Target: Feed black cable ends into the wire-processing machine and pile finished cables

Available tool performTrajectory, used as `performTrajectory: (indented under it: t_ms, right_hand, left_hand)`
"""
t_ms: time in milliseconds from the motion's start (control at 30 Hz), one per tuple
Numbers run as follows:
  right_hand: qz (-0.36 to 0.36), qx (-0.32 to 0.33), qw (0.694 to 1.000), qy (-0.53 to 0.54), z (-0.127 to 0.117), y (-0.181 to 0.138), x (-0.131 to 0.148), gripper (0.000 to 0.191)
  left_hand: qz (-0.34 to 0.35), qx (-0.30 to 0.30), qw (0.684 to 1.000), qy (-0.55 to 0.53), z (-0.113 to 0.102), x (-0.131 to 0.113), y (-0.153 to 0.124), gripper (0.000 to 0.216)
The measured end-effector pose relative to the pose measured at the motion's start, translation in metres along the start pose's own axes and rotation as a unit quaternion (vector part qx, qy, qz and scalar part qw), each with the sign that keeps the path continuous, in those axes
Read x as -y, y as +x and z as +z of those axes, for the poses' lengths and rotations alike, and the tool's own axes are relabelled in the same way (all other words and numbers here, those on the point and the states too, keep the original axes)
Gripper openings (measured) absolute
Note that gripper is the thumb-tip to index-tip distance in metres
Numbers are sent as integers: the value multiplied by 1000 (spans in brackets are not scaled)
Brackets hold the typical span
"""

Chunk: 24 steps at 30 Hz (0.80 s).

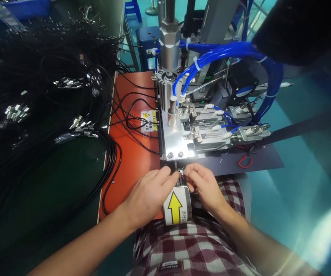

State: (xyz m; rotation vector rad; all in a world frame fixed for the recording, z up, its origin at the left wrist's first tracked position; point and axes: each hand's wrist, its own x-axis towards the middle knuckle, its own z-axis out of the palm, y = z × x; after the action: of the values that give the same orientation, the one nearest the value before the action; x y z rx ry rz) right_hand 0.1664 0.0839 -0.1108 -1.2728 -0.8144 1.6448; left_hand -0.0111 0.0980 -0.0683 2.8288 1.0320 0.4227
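Note:
Both hands meet at the front of the machine, just behind a guard with a yellow arrow label. Between the fingertips shows a cable's stripped end with small coloured wires, white and red among them. My left hand is closed at the cable end, thumb and fingers pressed together from the left. From the right, my right hand pinches the thin wires at their tips. The rest of that cable is mostly hidden under the left hand. Right behind the fingertips is the machine's bright metal plate.
Black cables run across the orange board into the machine's side. A large heap of cables with silver metal ends covers the left. Pneumatic cylinders and blue hoses stand behind right. A red wire loop lies on the dark plate.

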Motion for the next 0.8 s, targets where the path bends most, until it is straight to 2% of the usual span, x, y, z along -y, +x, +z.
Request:
performTrajectory:
  t_ms: [100,267,433,533,667,800]
  right_hand:
    - [-3,8,1000,-8,-3,-1,3,17]
    - [-26,-33,997,-60,2,-4,14,21]
    - [-36,-61,993,-95,8,-5,18,12]
    - [-13,-51,996,-71,7,-3,14,10]
    - [43,-16,999,15,3,-2,9,20]
    - [41,-14,999,26,2,-3,13,28]
  left_hand:
    - [-1,1,1000,-8,1,1,-1,28]
    - [-1,0,1000,-16,3,1,-2,28]
    - [3,-5,1000,-9,2,0,-2,27]
    - [2,-2,1000,-4,1,0,-1,27]
    - [0,5,1000,-9,0,0,-1,29]
    - [2,2,1000,-10,0,0,-2,28]
